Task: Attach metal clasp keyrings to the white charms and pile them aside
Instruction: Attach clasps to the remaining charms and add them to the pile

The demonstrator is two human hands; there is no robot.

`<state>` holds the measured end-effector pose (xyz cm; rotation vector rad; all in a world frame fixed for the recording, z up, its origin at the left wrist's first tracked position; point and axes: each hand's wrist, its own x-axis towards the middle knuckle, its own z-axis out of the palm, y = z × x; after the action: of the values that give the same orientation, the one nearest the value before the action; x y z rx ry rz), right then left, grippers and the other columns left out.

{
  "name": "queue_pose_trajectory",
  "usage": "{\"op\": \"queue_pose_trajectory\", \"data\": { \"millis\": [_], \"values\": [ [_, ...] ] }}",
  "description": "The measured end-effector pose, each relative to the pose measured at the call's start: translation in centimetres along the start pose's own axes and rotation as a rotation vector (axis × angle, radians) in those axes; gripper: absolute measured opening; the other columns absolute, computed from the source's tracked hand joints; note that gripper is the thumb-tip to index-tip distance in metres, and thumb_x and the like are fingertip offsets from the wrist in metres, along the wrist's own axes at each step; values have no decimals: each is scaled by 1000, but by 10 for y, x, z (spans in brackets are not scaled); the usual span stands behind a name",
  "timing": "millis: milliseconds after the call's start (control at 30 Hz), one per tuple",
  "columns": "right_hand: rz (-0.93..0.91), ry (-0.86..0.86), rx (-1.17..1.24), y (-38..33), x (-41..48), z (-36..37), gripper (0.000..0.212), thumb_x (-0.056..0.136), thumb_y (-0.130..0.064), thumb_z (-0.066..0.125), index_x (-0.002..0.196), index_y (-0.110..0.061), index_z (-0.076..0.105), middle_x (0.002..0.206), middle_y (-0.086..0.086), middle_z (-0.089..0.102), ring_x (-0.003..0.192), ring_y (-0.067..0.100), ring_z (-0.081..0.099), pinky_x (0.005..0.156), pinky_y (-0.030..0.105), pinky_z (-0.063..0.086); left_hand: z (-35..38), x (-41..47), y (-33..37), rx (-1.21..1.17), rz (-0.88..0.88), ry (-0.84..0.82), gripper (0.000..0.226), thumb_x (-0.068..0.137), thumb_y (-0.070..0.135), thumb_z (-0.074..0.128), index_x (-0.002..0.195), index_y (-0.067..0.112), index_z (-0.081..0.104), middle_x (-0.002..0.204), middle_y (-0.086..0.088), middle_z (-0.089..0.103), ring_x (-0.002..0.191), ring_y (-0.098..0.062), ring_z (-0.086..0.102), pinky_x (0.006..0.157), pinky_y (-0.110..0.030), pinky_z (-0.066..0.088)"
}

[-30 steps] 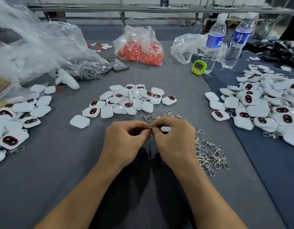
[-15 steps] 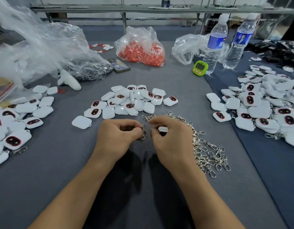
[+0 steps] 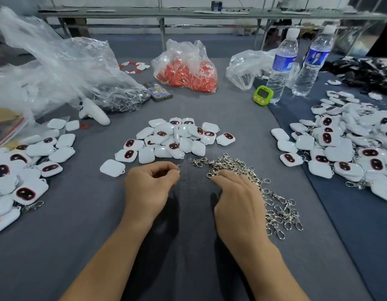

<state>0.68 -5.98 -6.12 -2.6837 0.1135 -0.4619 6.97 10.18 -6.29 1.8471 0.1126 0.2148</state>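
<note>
Glossy plastic charms (image 3: 175, 140), shiny metal clasps (image 3: 253, 181), matt cloth (image 3: 79, 213)

Charms (image 3: 177, 137) lie central on the table (image 3: 79, 213); keyrings (image 3: 242, 168) just right before them; bottles (image 3: 281, 66) behind, right.

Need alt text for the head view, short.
Two bare hands work on a gray table: the left hand pinches a small metal clasp, the right hand rests on a pile of clasps. Loose white charms lie just beyond.

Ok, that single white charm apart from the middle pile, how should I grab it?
Probably pinch the charm by its opposite edges, coming straight down from above. It lies flat, blank side up, clear of the pile, so its edges are free.
</note>
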Motion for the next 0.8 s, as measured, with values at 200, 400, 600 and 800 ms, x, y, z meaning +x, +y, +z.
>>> {"op": "queue_pose_trajectory", "data": {
  "millis": [200,400,600,800],
  "values": [
    [41,99,416,-8,3,13,29,89,-7,64,111,-21,78,109,-12,76,101,3,66,93,6,41,-1,-11,3,206,132,-54,25,76,22,78,71,46,75,69,30,70,68,11,67,66,-8,50],
    [99,13,593,-15,22,25,12,88,-17,75,90,-30,76,86,-24,72,85,-3,67,75,8,45,1,-5,3,145,151,-155,29,77,15,77,73,43,77,71,26,72,69,8,69,64,-4,47],
    [142,-29,687,-3,29,24,21,84,-11,78,75,-30,76,73,-21,71,76,2,67,68,10,45,-1,-1,6,129,123,-277,29,78,12,77,77,41,79,71,18,75,68,3,70,62,-6,48],
    [117,-54,704,1,31,24,20,84,-10,77,77,-28,79,73,-23,72,75,-1,68,69,9,47,-3,-1,7,185,137,-299,25,77,17,80,79,42,79,68,15,74,67,-6,71,64,-20,56]
  ]
}}
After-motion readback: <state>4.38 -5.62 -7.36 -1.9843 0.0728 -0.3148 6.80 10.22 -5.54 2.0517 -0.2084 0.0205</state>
